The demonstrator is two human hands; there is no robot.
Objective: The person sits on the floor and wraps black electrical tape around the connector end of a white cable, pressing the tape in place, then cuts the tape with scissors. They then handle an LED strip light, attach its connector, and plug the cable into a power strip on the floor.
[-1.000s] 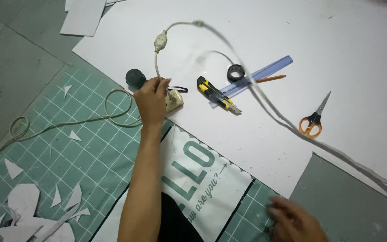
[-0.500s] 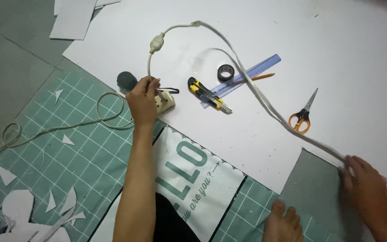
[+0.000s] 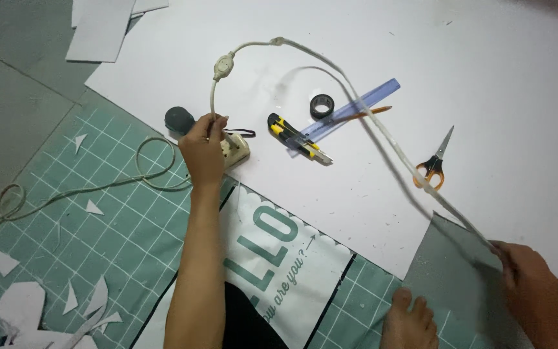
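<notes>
1. Fingers of left hand [image 3: 203,150] pinch thick white cable [image 3: 356,110] at its plug end, over cream socket block [image 3: 235,150], near lower-left edge of white board [image 3: 485,84].
2. Right hand [image 3: 527,274] closed on cable's far end, lifted.
3. Judged step: seating or pulling plug; next needs a steady block.
4. Nearby: yellow-black utility knife [image 3: 292,132], blue ruler [image 3: 350,110].

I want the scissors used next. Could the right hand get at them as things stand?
Probably yes. The right hand grips the white cord, which runs across the orange-handled scissors; they lie uncovered on the white sheet, but the hand would have to release the cord first.
</notes>
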